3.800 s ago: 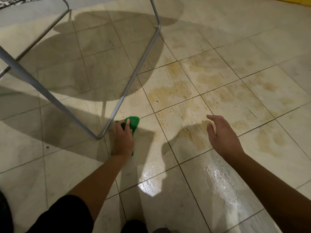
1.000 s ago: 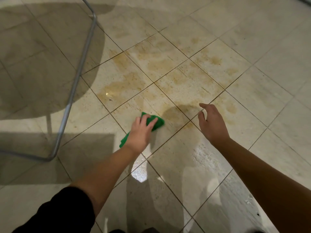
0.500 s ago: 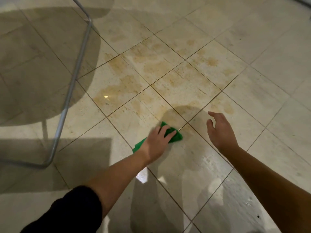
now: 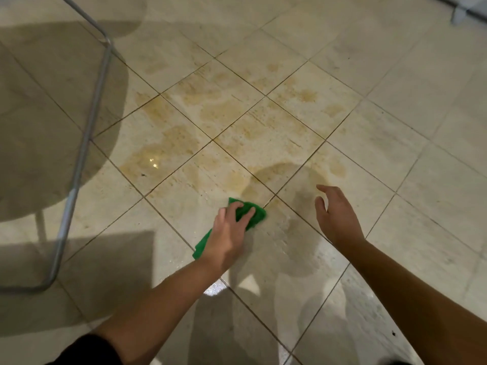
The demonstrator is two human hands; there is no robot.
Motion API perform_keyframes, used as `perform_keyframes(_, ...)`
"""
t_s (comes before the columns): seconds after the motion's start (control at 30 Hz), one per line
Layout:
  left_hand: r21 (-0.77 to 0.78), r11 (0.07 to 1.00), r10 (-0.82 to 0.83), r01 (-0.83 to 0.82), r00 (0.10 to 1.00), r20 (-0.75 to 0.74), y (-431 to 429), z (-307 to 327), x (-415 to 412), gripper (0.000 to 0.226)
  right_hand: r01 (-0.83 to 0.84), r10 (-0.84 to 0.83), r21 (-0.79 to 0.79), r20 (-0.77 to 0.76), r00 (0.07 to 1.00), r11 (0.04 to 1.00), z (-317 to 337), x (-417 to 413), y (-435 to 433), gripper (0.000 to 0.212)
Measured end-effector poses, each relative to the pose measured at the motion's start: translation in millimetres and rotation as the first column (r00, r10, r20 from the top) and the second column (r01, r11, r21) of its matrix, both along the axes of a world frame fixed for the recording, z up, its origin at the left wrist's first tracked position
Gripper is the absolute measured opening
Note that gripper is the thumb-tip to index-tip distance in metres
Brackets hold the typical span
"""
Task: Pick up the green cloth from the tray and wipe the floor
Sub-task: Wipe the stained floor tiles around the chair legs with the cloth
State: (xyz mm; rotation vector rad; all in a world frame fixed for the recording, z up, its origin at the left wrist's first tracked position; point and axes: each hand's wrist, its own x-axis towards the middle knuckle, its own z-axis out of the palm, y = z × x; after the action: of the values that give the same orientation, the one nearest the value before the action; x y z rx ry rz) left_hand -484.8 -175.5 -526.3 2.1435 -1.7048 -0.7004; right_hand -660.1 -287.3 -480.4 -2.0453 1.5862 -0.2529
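The green cloth (image 4: 259,213) lies crumpled on the beige tiled floor (image 4: 369,159), close to a grout crossing. My left hand (image 4: 229,233) presses down on it, its fingers bent over the folds, and covers the cloth's middle. A green corner sticks out behind my wrist. My right hand (image 4: 338,218) hovers over the tiles to the right of the cloth with relaxed fingers, holding nothing. Brown stains (image 4: 210,114) spread over the tiles just beyond the cloth. The tiles near me shine wet (image 4: 292,248).
A grey metal tube frame (image 4: 87,133) stands on the left, its bent corner near the lower left, with a broad shadow under it. A pale object (image 4: 459,11) sits at the top right edge. Bare tiles lie to the right.
My left hand has slid the cloth rightward, from beside the metal frame across a tile to the grout crossing. My right hand stays hovering nearby, fingers loose.
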Motion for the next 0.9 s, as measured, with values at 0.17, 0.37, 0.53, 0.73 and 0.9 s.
perform_keyframes(0.17,-0.005,0.991,-0.129,0.130,0.984,0.124,-30.4,0.4,-2.7,0.057,0.009,-0.008,-0.013,0.015,1.000,1.000,-0.2,3.0,-4.1,0.035)
perform_keyframes(0.37,-0.017,0.993,0.119,-0.118,0.989,0.089,-45.7,6.1,37.8,0.081,0.027,-0.028,-0.027,-0.009,1.000,0.999,4.5,-8.4,-7.4,0.036)
perform_keyframes(0.53,-0.056,0.953,-0.286,0.296,0.947,0.149,-6.6,3.9,-6.6,0.064,0.048,-0.048,0.009,-0.041,0.998,0.999,0.0,-20.8,-5.3,0.036)
perform_keyframes(0.73,0.054,0.940,-0.337,0.338,0.887,0.315,-56.5,1.1,-10.0,0.061,0.047,-0.047,-0.006,-0.044,0.998,0.999,1.5,-20.1,-4.3,0.037)
perform_keyframes(0.9,-0.006,0.994,-0.101,0.106,0.959,0.266,-48.7,-7.9,12.7,0.074,0.057,-0.058,-0.024,-0.041,0.997,0.998,4.0,-23.1,-8.5,0.036)
